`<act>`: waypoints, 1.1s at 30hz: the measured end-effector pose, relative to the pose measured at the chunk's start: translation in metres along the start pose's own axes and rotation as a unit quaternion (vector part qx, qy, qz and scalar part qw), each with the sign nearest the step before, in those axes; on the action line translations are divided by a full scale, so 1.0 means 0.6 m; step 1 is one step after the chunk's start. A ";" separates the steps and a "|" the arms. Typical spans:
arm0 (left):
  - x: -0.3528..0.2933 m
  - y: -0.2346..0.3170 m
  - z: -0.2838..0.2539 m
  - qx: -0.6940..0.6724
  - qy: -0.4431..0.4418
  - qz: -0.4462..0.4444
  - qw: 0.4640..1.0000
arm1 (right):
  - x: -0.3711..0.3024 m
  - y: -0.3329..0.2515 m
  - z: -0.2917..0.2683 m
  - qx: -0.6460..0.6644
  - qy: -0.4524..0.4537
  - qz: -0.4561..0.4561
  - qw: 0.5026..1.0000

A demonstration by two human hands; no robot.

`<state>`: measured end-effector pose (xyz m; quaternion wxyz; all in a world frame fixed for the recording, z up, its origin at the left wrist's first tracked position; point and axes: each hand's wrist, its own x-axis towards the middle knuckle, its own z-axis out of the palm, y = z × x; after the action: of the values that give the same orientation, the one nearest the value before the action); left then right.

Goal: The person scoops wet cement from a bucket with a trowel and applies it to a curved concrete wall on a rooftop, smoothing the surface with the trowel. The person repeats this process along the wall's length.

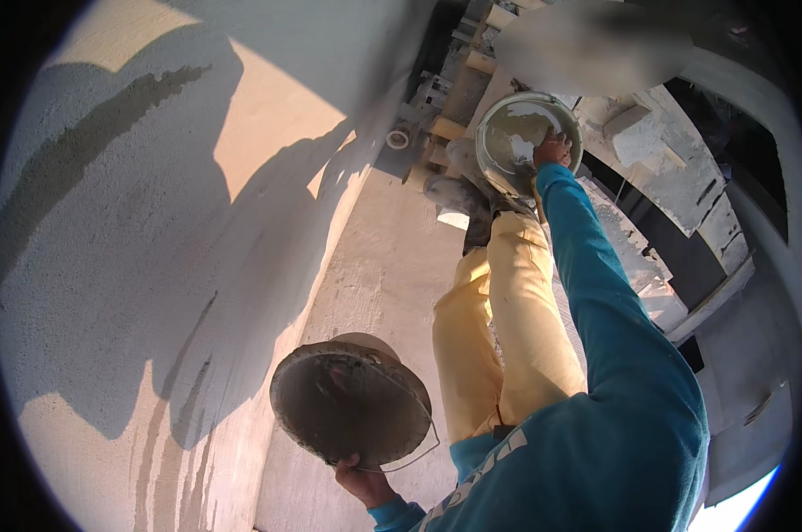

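Observation:
My left hand (365, 483) is closed on the rim of a dark, dirty bucket (312, 426), tilted so that its open mouth shows. A thin wire handle hangs at that bucket's side. Far ahead, by my feet, stands a second bucket (486, 146) with greyish, shiny liquid (518, 124) in it. My right arm stretches down to it, and my right hand (553, 148) is inside its right rim with curled fingers. What those fingers hold, if anything, is hidden.
A plastered wall (108, 293) with wet streaks rises on the left. Wood pieces (463, 93) and a tape roll (398, 139) lie ahead. Boards with a pale block (633, 133) stand at the right. A grey blur covers part of the top.

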<state>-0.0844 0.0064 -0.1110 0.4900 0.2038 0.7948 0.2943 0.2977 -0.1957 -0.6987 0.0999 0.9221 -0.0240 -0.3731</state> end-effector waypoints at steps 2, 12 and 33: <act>-0.001 0.004 0.018 -0.009 0.002 -0.005 1.000 | 0.012 -0.008 0.036 -0.005 0.036 -0.021 0.999; -0.013 0.027 -0.026 -0.041 -0.029 -0.003 0.999 | -0.177 -0.015 -0.144 0.425 0.041 -0.228 0.875; 0.114 -0.141 -0.158 0.243 0.038 0.314 0.917 | -0.875 -0.052 -1.185 0.404 0.204 -0.650 0.611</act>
<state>-0.2025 -0.0398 -0.1798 0.2777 0.5440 0.7551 0.2384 0.4112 0.0156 0.1521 -0.5486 0.6955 0.4542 -0.0949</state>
